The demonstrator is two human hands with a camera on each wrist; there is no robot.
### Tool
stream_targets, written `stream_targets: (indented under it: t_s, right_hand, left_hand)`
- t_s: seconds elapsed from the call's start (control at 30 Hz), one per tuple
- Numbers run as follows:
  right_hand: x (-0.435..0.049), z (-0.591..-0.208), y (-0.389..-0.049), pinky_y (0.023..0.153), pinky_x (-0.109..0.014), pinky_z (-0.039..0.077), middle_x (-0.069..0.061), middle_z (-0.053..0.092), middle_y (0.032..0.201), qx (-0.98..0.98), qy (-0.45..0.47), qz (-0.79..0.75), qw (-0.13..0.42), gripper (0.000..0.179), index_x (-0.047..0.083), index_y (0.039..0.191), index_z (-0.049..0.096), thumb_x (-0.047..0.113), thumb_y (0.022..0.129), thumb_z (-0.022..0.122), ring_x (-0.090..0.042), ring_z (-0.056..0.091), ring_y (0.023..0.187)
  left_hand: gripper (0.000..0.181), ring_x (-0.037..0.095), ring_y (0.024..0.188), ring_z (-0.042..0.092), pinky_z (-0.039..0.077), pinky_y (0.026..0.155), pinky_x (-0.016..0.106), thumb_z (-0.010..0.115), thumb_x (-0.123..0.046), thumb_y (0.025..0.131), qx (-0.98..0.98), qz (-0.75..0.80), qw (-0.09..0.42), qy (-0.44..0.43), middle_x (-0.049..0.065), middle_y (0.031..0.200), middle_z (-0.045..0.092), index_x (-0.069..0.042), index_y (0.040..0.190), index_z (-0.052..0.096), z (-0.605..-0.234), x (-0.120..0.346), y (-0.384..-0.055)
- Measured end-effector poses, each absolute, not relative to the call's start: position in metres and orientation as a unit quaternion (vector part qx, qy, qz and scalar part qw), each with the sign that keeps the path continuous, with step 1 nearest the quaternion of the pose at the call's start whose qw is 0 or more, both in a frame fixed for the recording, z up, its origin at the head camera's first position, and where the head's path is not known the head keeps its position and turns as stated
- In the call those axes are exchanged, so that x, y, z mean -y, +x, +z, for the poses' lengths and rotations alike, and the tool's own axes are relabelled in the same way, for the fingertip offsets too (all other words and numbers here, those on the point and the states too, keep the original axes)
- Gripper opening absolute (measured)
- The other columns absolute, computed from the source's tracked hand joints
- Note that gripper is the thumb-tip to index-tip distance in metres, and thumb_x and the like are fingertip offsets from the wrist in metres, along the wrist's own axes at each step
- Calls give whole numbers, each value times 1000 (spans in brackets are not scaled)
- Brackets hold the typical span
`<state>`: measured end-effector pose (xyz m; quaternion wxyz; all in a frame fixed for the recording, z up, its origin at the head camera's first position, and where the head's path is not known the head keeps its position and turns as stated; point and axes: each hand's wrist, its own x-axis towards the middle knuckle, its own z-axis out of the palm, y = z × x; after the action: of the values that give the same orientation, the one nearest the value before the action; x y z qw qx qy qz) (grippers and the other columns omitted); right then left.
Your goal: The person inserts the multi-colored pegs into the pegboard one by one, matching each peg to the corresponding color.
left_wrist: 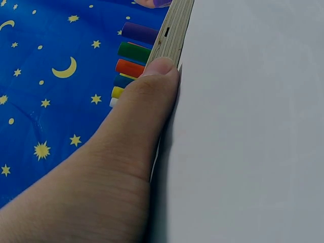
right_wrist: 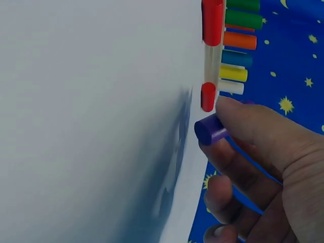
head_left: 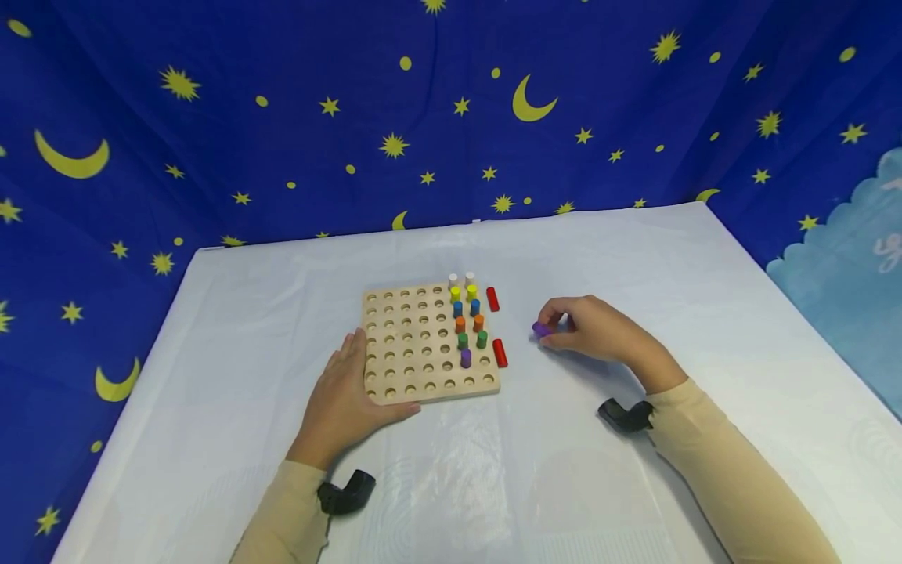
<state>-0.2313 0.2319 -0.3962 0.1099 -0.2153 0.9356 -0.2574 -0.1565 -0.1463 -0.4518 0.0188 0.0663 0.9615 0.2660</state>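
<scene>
A square wooden pegboard with rows of round holes lies flat on the table. Its two right columns hold pairs of white, yellow, blue, orange and green pegs, plus one purple peg near the front. My left hand braces the board's front left corner, fingers along the left side and thumb against the front edge. Right of the board, my right hand pinches a second purple peg between thumb and fingers, tilted and close over the table.
Two red pegs lie on the table along the board's right side, one farther back and one nearer. A white cloth covers the table. Behind it hangs a blue curtain with yellow moons and stars.
</scene>
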Motion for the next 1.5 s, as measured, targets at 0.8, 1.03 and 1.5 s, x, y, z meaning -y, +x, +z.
stream_targets:
  t_s: [0.8, 1.03, 1.5]
  right_hand:
    - [-180, -394, -218, 75, -31, 57, 7, 73, 93, -872, -267, -386, 140, 18, 18, 98, 67, 16, 85, 79, -14, 64, 85]
    - [-170, -397, -215, 76, -28, 58, 10, 74, 91, -864, -282, -390, 146, 17, 18, 96, 67, 16, 84, 80, -11, 66, 84]
    - [-161, -399, -216, 68, -24, 53, 12, 71, 84, -881, -298, -344, 128, 16, 22, 89, 70, 16, 81, 82, -10, 63, 75]
  left_hand:
    - [150, 32, 155, 12, 16, 127, 49, 68, -90, 54, -963, 262, 19, 66, 15, 167, 13, -6, 160, 3, -451, 146, -157]
    - [150, 32, 155, 12, 15, 127, 49, 69, -89, 54, -962, 263, 22, 64, 14, 167, 12, -6, 160, 4, -451, 146, -156]
    - [150, 31, 155, 12, 15, 127, 49, 70, -89, 55, -961, 267, 24, 63, 14, 167, 12, -5, 160, 4, -450, 146, -156]
